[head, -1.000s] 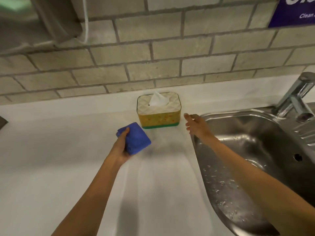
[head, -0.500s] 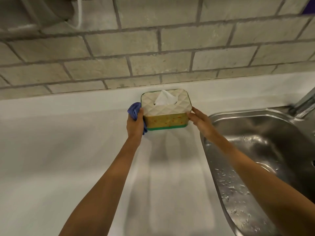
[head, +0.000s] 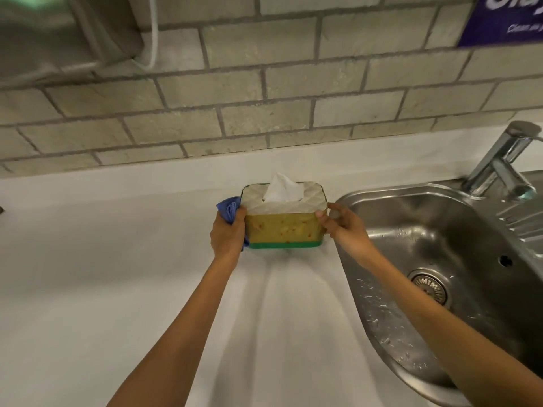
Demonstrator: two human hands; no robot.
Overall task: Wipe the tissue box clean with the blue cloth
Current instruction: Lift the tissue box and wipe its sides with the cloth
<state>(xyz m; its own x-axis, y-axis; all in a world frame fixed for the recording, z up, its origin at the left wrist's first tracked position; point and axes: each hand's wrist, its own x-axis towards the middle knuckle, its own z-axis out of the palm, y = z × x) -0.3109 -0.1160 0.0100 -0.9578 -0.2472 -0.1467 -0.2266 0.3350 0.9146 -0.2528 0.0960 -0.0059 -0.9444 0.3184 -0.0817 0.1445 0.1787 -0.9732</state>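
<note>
The tissue box (head: 282,227) has a yellow patterned side, a green base and a white quilted lid with a tissue sticking up. It stands on the white counter (head: 117,274) near the wall. My left hand (head: 227,233) presses the blue cloth (head: 228,210) against the box's left side; most of the cloth is hidden behind the hand. My right hand (head: 342,223) grips the box's right side, thumb on the front corner.
A steel sink (head: 440,259) with water drops lies right of the box, its tap (head: 499,163) at the back right. A brick-tiled wall (head: 264,113) rises behind. A grey wall-mounted unit (head: 58,33) hangs at upper left, a purple sign (head: 505,19) at upper right.
A second ago my left hand held the cloth in front of the box and my right hand was free. Both hands have since closed in on the box's sides and stayed there.
</note>
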